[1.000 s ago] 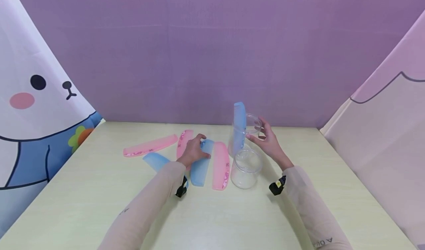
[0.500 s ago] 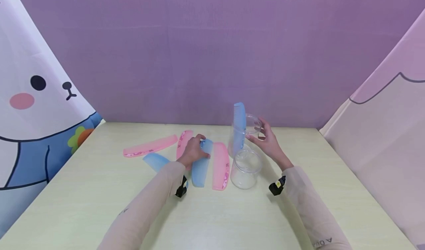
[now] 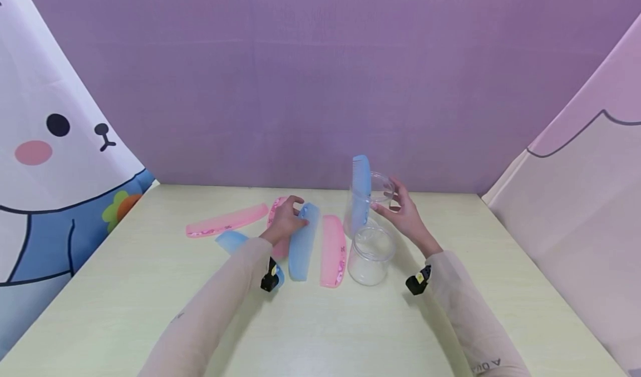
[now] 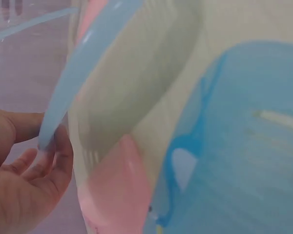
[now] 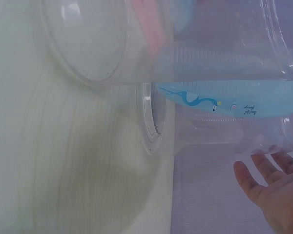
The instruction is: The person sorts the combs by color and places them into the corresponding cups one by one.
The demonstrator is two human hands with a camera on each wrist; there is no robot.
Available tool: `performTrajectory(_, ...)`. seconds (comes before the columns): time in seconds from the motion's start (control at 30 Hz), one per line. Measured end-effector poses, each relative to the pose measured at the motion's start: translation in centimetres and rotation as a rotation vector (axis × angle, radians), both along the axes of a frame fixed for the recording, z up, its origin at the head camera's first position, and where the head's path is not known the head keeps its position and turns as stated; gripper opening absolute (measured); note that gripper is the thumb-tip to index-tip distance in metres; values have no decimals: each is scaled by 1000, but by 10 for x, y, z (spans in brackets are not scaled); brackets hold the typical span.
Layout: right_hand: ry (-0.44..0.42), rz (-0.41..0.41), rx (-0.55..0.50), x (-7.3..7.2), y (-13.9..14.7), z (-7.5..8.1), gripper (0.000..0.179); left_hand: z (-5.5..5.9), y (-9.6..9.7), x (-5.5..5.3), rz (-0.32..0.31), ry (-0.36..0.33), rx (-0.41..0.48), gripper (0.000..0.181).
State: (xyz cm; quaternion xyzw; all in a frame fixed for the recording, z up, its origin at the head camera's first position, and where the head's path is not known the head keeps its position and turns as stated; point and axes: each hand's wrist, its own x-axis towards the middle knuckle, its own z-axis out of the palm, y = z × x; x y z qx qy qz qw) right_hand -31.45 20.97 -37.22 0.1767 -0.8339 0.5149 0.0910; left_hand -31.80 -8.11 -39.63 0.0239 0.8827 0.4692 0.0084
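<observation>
Presently the right hand (image 3: 404, 217) grips the far jar (image 3: 379, 193) near its rim, thumb on the near side, fingers round the far side. Jar is clear, upright; one blue comb, the standing comb (image 3: 361, 182), is inside it, leaning against the wall left of the right thumb, upper end well above the rim. Near jar (image 3: 369, 268), also clear and upright, sits below and left of the right hand, just in front of the first; cannot tell whether the two touch. Left hand (image 3: 285, 219) pinches the held comb (image 3: 302, 249), blue, near its far end between thumb and fingers; comb slants toward the wearer, its shadow on the table (image 3: 375, 332). Right of that hand, a pink comb (image 3: 333, 252) lies flat, beside the near jar. Second pink one partly under the left hand, third farther left, another blue one beneath the left forearm. Writing: the standing comb bears a printed blue bird and two lines of small script, upside down in the right wrist view, apparently "Beautiful flamingo". Right sleeve (image 3: 471, 316), behind its hand, carries dark capitals starting with "A", the remainder unclear. Pink combs show decorated spines, too small to read.
</observation>
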Motion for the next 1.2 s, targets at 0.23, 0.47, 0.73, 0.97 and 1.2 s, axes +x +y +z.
performTrajectory(0.23, -6, -3, -9, -1, 0, 0, 84, 13, -5, -2, 19, -18, 7, 50)
performTrajectory(0.47, -20, -5, -4, 0, 1, 2, 84, 26, -8, -4, -1, -6, 41, 50)
performTrajectory(0.73, -27, 0, -9, 0, 1, 1, 84, 36, -9, -7, -17, 11, 143, 49)
performTrajectory(0.97, -31, -1, -9, -1, 1, 0, 84, 50, -8, -6, -39, 93, 224, 48)
performTrajectory(1.2, -25, 2, -12, -2, 2, -1, 84, 63, -7, -7, -35, 149, 273, 49)
